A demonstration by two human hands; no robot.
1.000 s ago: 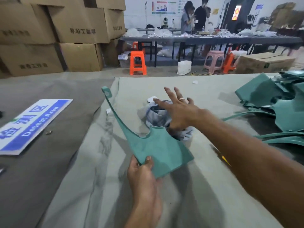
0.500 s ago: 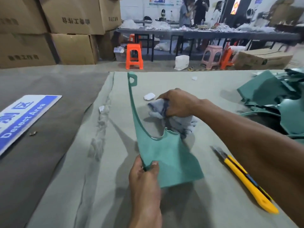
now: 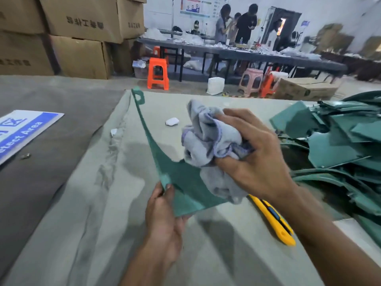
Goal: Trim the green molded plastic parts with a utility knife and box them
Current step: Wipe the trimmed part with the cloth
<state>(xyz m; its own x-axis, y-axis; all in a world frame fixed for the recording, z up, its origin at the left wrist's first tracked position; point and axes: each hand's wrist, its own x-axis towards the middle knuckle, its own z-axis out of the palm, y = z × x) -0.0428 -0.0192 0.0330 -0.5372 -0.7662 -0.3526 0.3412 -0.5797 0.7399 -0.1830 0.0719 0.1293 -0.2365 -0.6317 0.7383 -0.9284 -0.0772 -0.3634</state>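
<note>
We hold one green part (image 3: 181, 182) up over the grey-green cloth (image 3: 103, 223) on the bench. Our left hand (image 3: 162, 219) pinches its lower edge, thumb on top, fingers under. The part's thin arm runs up and away to a small loop at the far tip. Our right hand (image 3: 253, 159) is clenched round a bunched grey rag (image 3: 210, 141), and the rag lies against the part's upper face near its curved notch.

The yellow utility knife (image 3: 274, 221) lies on the cloth just right of the part, partly under our right forearm; blade state can't tell. A pile of more green parts (image 3: 334, 145) sits at the right edge of the bench. A small white case (image 3: 172, 121) lies on the cloth beyond the part.

Writing: blue/white sign (image 3: 22, 131) at left, flat on the dark mat, reads "...tect Area" w/ partly cut-off Chinese chars above. Cardboard boxes (image 3: 82, 23) stacked at back left carry printed Chinese chars, seen upside down, too blurred to read. Wall poster at back: text illegible.
</note>
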